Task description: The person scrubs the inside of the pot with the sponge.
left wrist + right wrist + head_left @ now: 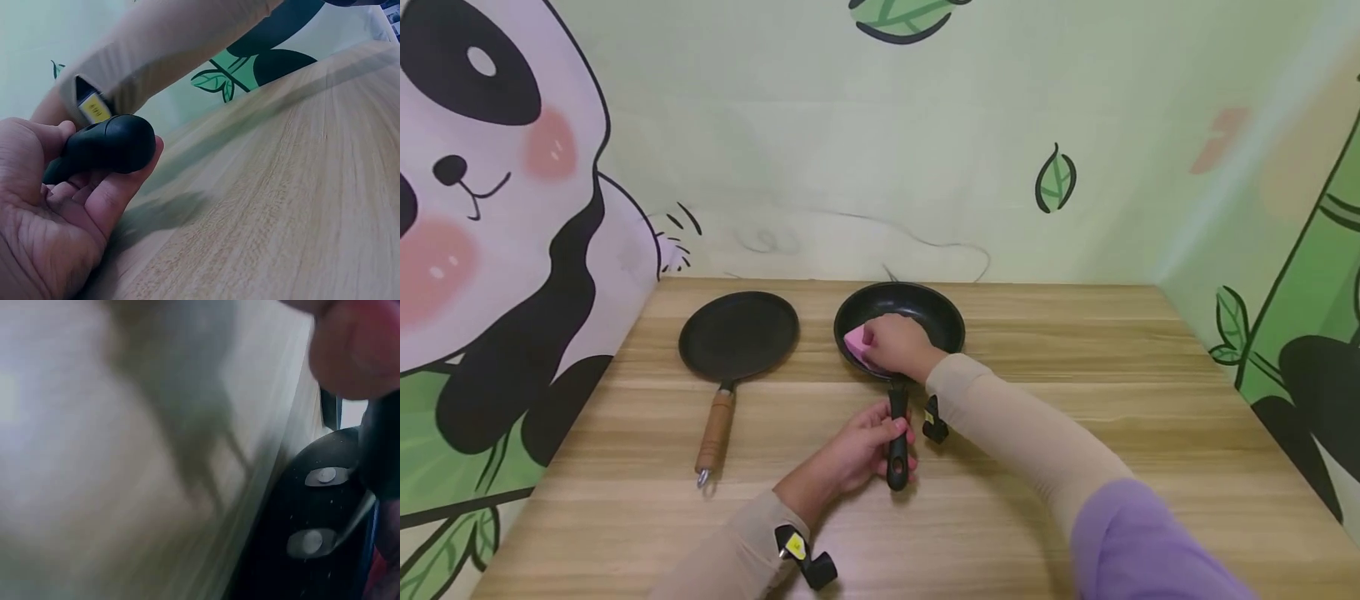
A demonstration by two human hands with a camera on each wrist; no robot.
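In the head view my left hand (pixel 867 446) grips the black handle of a frying pan (pixel 943 321), thumb on top and fingers beneath. The left wrist view shows this hand (pixel 56 206) curled round the rounded handle end (pixel 128 144). Over the pan's inside, my right hand (pixel 897 342) holds a pink sponge (pixel 859 343) against the left inner side. Most of the sponge is hidden by that hand. In the right wrist view the pan's dark outer wall (pixel 281 569) shows two rivets, with a blurred fingertip above the handle.
A flat black griddle pan (pixel 741 336) with a wooden handle (pixel 715 433) lies to the left on the wood-grain table (pixel 587 467). Behind the table stands a wall (pixel 820 167) with panda and leaf pictures. Small cameras (pixel 808 558) are strapped to both wrists.
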